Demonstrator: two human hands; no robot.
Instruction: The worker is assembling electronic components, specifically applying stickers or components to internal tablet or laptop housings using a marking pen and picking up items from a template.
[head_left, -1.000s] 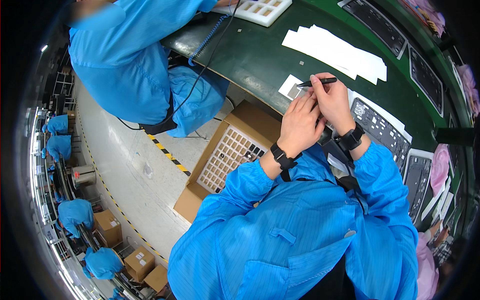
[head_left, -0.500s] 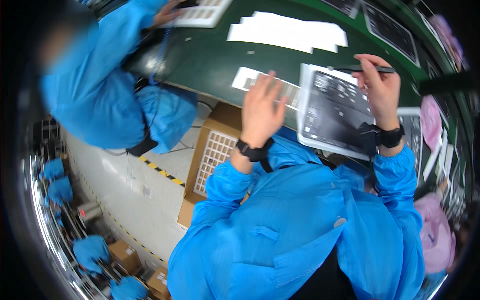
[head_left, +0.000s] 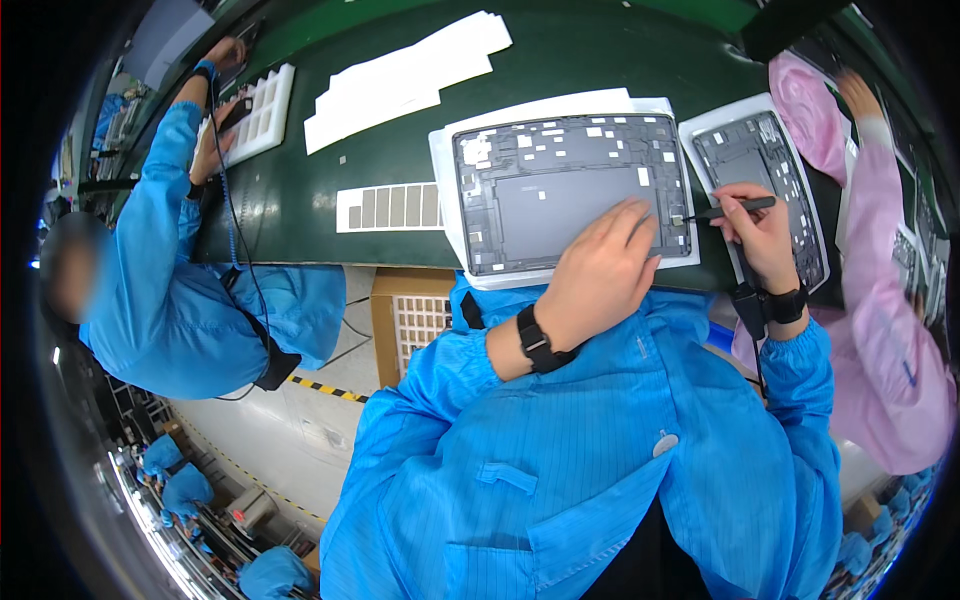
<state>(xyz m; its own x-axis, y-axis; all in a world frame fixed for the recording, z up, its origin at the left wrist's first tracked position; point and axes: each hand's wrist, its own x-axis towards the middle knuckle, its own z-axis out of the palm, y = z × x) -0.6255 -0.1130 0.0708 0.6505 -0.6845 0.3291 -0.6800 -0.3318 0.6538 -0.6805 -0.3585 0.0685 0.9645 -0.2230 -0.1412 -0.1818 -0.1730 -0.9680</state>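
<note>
In front of me a dark grey tablet housing [head_left: 540,225] lies on white backing, dotted with small white pads. My left hand [head_left: 600,262] rests on its right part, fingers stretched out and nothing visibly held. Black tweezers [head_left: 762,203] are pinched in my right hand [head_left: 762,245], their tip at the housing's right edge; whether the tip grips anything is too small to tell. Left of the housing lies a white strip [head_left: 348,220] with grey-brown rectangular pads. A second tablet housing [head_left: 735,150] on white backing sits to the right, partly behind my right hand.
White sheets [head_left: 400,80] lie farther back on the green table [head_left: 600,50]. At left, a co-worker in blue [head_left: 165,300] handles something dark beside a white tray [head_left: 262,115]. A person in pink [head_left: 880,330] stands at right. A cardboard box [head_left: 385,330] holds a gridded tray below the table edge.
My left hand has gone from the pad strip onto the housing. The tweezers' tip has moved from the housing's far edge to its right edge. The whole view has turned.
</note>
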